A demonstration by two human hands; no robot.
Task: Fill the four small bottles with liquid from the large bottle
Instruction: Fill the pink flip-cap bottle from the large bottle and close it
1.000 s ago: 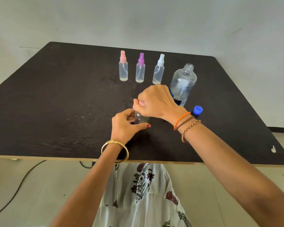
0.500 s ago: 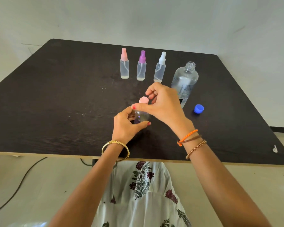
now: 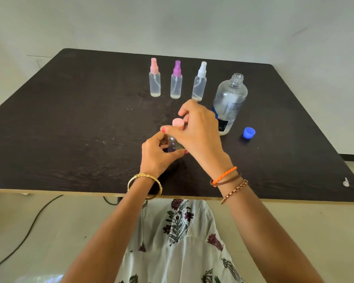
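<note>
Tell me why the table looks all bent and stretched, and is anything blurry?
Head view: the wide lens splays the table edges outward; the small bottle between the left hand and right hand is slightly soft; the large bottle shows pale glare.

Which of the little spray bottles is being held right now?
The near one with the pink top: the left hand grips its body and the right hand holds its top. The other three stand untouched in a row behind.
</note>
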